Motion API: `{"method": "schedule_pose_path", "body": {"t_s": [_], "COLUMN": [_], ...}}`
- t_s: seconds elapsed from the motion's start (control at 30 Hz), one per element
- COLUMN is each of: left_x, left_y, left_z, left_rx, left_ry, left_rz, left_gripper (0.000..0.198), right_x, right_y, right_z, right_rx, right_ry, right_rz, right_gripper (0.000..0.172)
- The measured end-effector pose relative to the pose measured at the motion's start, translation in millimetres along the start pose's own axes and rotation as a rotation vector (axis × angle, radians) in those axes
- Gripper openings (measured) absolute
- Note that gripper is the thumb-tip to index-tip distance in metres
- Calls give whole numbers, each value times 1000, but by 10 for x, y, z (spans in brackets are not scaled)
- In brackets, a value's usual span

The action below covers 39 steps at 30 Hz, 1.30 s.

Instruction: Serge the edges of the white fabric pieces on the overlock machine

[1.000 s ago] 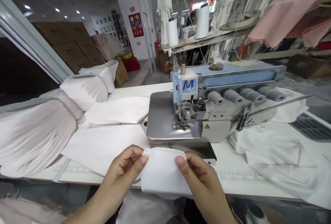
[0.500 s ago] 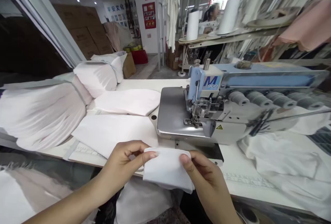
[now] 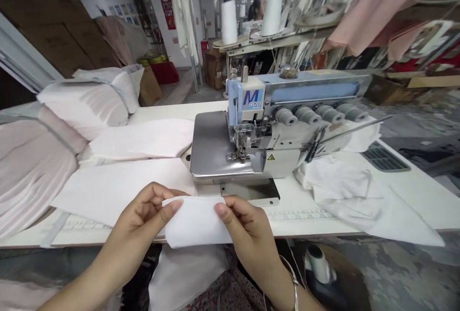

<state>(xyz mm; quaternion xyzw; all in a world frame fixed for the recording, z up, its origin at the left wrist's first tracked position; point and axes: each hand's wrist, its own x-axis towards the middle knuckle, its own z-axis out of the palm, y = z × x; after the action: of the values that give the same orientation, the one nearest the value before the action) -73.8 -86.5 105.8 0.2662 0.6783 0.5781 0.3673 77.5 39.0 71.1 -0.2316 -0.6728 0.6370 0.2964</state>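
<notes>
- The left hand (image 3: 143,220) and the right hand (image 3: 247,234) are both up at 6 o'clock, just over the front edge of the table (image 3: 413,196).
- Both hands have a narrow grip. Each one pinches an end of the white cloth (image 3: 196,222) between thumb and fingers.
- The white cloth looks folded. It hangs in the air between the hands, at 6 o'clock, and I cannot tell if it touches the table.
- A bangle (image 3: 294,282) sits on the right wrist.
- A blue and gray sewing machine (image 3: 251,129) stands on the table at 12 o'clock. It has "M900" on it and a shiny steel plate (image 3: 212,148).
- A flat white piece (image 3: 118,189) lies on the table at 10 o'clock, right by the left hand.
- A pale pink piece (image 3: 143,138) lies past it, near the plate.
- Big tied bundles (image 3: 82,105) of pale cloth sit at 9 to 10 o'clock.
- A loose white heap (image 3: 345,191) lies on the table at 2 o'clock.
- Two white thread cones (image 3: 229,21) stand on a shelf behind the machine.
- Pink cloth (image 3: 370,14) hangs at 1 o'clock.
- Brown boxes (image 3: 53,28) are stacked far off at 11 o'clock.
- A co-worker (image 3: 258,8) sits far back, past the cones.
</notes>
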Motion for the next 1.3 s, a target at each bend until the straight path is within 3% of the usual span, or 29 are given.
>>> {"method": "schedule_pose_path", "body": {"t_s": [0.2,0.3,0.4,0.5,0.53,0.57,0.63,0.73,0.8,0.9,1.0,1.07,1.2,1.3], "left_x": [-18,-37,13,124,157,183,210,207,198,196,195,182,143,168], "left_y": [26,64,158,291,340,388,472,548,566,563,539,523,514,504], "left_z": [173,246,303,329,329,326,313,291,274,239,206,194,175,123], "left_rx": [-70,137,405,465,448,428,403,368,382,435,437,406,328,300], "left_ry": [-13,-113,-152,32,105,173,258,290,310,323,316,287,252,284], "left_rz": [-14,-6,135,323,352,374,408,423,456,517,505,496,540,584], "left_gripper": [20,29,25,13,13,12,11,12,12,7,7,6,2,4], "right_x": [-19,7,14,-36,-62,-88,-131,-157,-162,-188,-218,-217,-173,-150], "right_y": [19,14,-33,-43,-25,4,76,155,171,179,205,226,250,244], "right_z": [6,19,4,-14,-12,-4,21,46,37,9,7,19,18,11], "right_rx": [2,41,92,98,65,17,-92,-180,-176,-129,-190,-274,-363,-485], "right_ry": [-27,-52,-105,-226,-236,-212,-120,-55,-79,-80,-35,-19,-40,-19], "right_rz": [2,29,33,12,0,-13,-26,-4,19,-16,-200,-284,-268,-321], "right_gripper": [25,24,28,22,31,40,35,17,16,36,53,40,9,2]}}
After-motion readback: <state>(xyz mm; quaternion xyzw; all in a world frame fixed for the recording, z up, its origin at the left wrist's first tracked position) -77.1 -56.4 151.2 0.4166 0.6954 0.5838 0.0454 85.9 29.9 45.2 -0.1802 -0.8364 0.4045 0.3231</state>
